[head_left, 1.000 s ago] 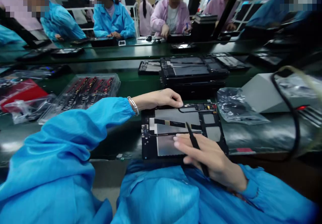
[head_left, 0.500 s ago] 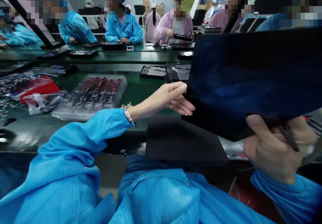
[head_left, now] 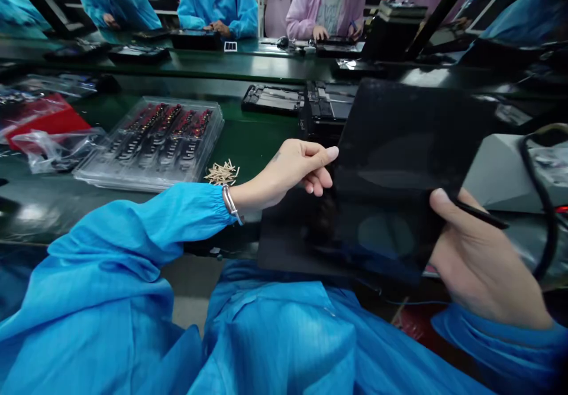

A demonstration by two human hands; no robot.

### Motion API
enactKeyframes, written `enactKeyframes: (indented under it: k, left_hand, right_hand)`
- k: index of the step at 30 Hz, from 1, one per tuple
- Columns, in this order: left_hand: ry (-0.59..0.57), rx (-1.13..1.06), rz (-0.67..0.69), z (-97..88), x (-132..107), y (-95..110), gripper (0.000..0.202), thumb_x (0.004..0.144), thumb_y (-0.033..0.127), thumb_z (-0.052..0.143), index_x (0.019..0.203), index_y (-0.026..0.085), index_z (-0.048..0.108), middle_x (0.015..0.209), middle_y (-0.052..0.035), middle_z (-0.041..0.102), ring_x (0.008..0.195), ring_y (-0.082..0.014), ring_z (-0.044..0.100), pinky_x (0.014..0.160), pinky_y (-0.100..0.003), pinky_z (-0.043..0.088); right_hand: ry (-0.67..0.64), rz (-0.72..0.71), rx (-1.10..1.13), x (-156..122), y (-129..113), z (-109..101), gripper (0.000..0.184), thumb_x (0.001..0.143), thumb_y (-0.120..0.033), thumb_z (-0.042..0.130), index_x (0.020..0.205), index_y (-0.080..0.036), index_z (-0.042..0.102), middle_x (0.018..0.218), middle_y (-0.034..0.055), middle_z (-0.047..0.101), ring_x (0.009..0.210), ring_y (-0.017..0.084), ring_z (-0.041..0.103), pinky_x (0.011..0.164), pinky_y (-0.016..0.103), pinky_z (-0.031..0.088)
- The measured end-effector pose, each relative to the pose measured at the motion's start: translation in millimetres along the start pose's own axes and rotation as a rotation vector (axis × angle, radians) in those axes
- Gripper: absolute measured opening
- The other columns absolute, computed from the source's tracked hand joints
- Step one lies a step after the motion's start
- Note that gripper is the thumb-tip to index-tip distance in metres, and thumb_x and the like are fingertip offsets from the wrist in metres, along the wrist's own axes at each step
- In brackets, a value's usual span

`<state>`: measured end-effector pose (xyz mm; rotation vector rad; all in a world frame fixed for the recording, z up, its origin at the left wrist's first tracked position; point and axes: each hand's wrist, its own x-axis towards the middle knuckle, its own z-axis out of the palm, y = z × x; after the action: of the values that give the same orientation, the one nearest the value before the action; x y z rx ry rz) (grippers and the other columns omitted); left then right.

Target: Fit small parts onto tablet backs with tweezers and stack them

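Note:
A black tablet (head_left: 399, 170) is held up off the bench, its dark glass side facing me. My right hand (head_left: 479, 265) grips its lower right edge with the thumb on the glass, and a thin black stylus (head_left: 481, 214) is tucked in the same hand. My left hand (head_left: 295, 170) touches the tablet's left edge with thumb and curled fingers. A black mat (head_left: 293, 241) lies on the bench under the tablet.
A clear tray of small red-and-black parts (head_left: 160, 141) sits at left, with a pile of small tan pieces (head_left: 222, 173) beside it. Open tablet chassis (head_left: 302, 102) are stacked behind. A grey device with a black cable (head_left: 532, 194) stands right. Other workers sit across the bench.
The tablet lay open-side up on the mat a second ago; it was lifted, turned over and now is held lower and steadier with the glass side towards me.

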<state>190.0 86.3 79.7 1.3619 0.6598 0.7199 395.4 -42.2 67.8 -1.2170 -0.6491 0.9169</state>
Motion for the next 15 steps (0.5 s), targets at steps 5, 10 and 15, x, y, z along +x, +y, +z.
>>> enactKeyframes:
  k: [5,10,15]
  left_hand:
    - [0.026,-0.014,-0.109,-3.5,4.5,-7.1,0.042,0.1,0.032,0.065,0.065,0.011,0.055,0.056,0.0001,0.066,0.041,-0.003,0.058,0.04,-0.012,0.039]
    - [0.029,-0.02,-0.119,-3.7,8.0,-11.5,0.043,0.098,0.033,0.067,0.064,0.011,0.054,0.056,-0.0004,0.066,0.04,-0.0035,0.058,0.04,-0.012,0.039]
    - [0.015,0.001,-0.111,-3.0,7.5,-12.8,0.045,0.097,0.041,0.069,0.066,0.012,0.054,0.058,-0.001,0.067,0.041,-0.0039,0.059,0.04,-0.012,0.04]
  right_hand:
    - [0.008,0.146,-0.003,6.0,7.1,-6.1,0.027,0.082,-0.034,0.082,0.109,-0.033,0.078,0.135,0.0002,0.07,0.131,0.028,0.064,0.111,0.046,0.058]
    - [-0.23,-0.032,-0.157,22.3,22.4,-24.1,0.023,0.095,-0.037,0.071,0.116,-0.03,0.078,0.114,0.0042,0.079,0.11,0.027,0.075,0.107,0.047,0.06]
    - [-0.341,-0.233,-0.291,28.4,18.5,-24.1,0.023,0.103,-0.033,0.06,0.116,-0.03,0.078,0.106,0.004,0.08,0.095,0.025,0.079,0.104,0.046,0.061]
